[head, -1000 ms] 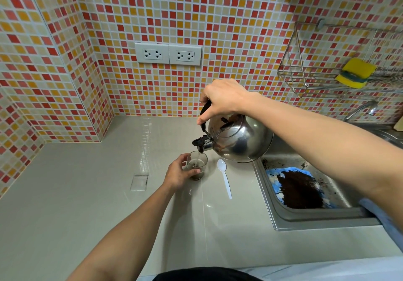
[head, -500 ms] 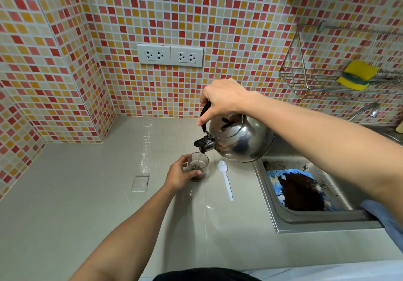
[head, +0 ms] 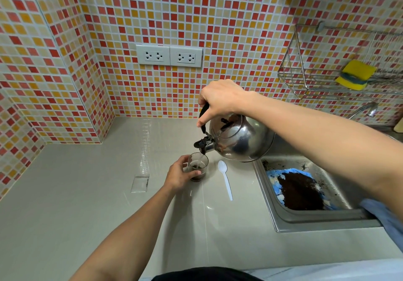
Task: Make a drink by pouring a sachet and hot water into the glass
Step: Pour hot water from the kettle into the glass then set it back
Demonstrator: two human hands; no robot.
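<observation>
The right hand (head: 220, 97) was closed around the black handle of the kettle (head: 239, 141), which was tilted with its spout just above the glass (head: 198, 167). The left hand (head: 178, 176) was wrapped around the glass from the left; it stood upright on the surface (head: 87, 193), dark at the bottom, with a spoon (head: 225, 178) lying just to its right. A flat clear sachet (head: 139, 183) lay on the surface left of the glass, and dark grounds on something blue lay in the sink (head: 305, 222).
</observation>
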